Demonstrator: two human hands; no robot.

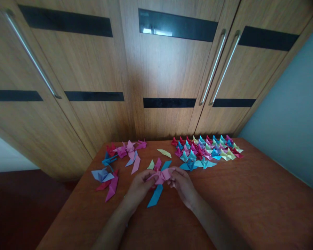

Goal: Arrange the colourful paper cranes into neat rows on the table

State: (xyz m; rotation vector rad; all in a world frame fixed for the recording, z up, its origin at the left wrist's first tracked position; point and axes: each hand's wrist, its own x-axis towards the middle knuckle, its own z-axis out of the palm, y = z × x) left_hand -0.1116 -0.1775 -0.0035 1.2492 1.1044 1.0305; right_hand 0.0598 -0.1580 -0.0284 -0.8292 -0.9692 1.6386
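A light pink folded-paper piece (161, 177), which looks like an origami crane with spread wings, is held between both hands over the table. My left hand (142, 185) pinches its left side, thumb on top. On its right side, my right hand (181, 182) closes its fingertips on the paper. Beneath and around it lie a blue folded strip (155, 197), a darker pink piece (158, 163) and a pale green piece (151, 165). A pale yellow strip (164, 153) rests farther back. My hands partly cover the pieces below.
Rows of colourful folded cranes (206, 147) stand at the back right of the brown table (224, 201). Loose pink pieces (130, 149) lie at the back left, with a lavender piece (102, 175) and a magenta piece (112, 187) nearer. A wooden wardrobe (167, 69) rises behind.
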